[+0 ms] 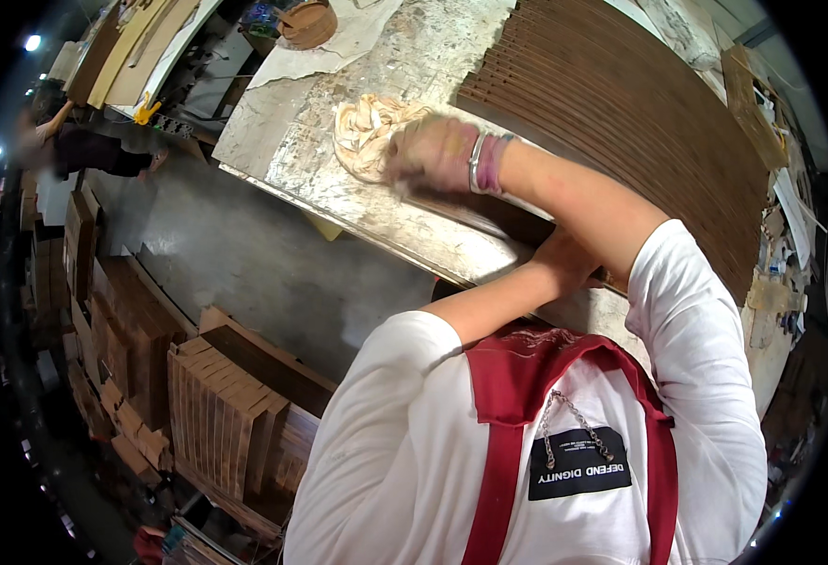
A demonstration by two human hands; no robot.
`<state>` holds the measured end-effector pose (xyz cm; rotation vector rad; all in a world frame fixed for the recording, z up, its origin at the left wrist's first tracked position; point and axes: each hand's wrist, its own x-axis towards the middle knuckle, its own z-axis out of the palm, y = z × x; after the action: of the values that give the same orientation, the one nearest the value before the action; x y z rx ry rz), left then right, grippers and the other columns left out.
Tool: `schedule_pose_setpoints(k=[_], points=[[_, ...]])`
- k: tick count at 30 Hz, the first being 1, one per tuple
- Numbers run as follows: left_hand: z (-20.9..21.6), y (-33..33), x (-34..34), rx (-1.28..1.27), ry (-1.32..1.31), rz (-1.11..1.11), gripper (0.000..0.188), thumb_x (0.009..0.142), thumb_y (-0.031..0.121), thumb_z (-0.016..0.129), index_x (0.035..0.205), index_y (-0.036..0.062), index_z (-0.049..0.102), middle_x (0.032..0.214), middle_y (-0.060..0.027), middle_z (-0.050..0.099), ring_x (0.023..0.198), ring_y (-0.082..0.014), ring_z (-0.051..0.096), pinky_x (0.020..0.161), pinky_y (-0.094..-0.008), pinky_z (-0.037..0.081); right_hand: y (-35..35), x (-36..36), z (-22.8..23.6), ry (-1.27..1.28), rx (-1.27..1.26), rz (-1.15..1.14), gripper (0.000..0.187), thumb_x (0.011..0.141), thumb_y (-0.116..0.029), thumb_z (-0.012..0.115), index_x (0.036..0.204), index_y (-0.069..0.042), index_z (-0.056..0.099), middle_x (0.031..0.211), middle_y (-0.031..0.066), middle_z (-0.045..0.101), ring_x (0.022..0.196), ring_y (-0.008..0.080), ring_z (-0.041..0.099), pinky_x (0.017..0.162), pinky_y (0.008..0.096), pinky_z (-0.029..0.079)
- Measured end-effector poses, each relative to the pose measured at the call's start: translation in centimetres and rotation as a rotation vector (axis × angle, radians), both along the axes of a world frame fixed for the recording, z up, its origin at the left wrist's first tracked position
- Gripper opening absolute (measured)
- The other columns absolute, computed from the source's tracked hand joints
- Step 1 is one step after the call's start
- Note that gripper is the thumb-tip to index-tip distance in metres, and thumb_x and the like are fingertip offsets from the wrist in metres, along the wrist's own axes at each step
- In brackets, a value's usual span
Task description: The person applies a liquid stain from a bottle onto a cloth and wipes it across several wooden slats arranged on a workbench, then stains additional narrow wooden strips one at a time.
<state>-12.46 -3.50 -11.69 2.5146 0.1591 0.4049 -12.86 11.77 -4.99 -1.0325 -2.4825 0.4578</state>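
Observation:
My right hand (437, 155), smeared by motion, is at the right edge of a crumpled cream rag (365, 132) on the worn, stained worktable (291, 141). Whether its fingers grip the rag is not clear. A dark brown wooden strip (489, 215) lies along the near side of the table, just below this hand. My left arm crosses beneath my right forearm. My left hand (569, 259) is beside the strip's near end, its fingers mostly hidden by the right arm.
Many dark brown slats (621, 122) lie side by side on the table's right. A round brown container (307, 24) stands at the far left of the table. Stacked wooden boards (230, 414) stand on the floor at lower left. Another person (84, 146) is at far left.

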Motion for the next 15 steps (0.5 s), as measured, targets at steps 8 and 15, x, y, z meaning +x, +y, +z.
schedule_pose_setpoints(k=[8,15], points=[[1.1,12.2,-6.0,0.124,-0.160,0.266,0.036,0.076,0.033,0.069,0.102,0.0076,0.071,0.116,-0.0136,0.060,0.106,-0.0330,0.057,0.090,-0.0466,0.046,-11.1,14.1,5.6,0.374,-0.115,-0.721,0.027,0.088,-0.020,0.065,0.111,-0.007,0.066,0.105,0.0070,0.065,0.109,0.0208,0.057,0.096,0.0318,0.045],[-0.7,23.3,-17.3,0.121,0.109,0.744,0.042,0.083,0.026,0.071,0.119,0.0082,0.061,0.122,-0.0153,0.057,0.111,-0.0372,0.052,0.095,-0.0436,0.042,-29.8,20.9,-0.6,0.977,-0.374,-1.379,0.035,0.087,-0.013,0.067,0.117,0.004,0.060,0.115,0.0075,0.064,0.103,0.0138,0.059,0.094,0.0257,0.045]])
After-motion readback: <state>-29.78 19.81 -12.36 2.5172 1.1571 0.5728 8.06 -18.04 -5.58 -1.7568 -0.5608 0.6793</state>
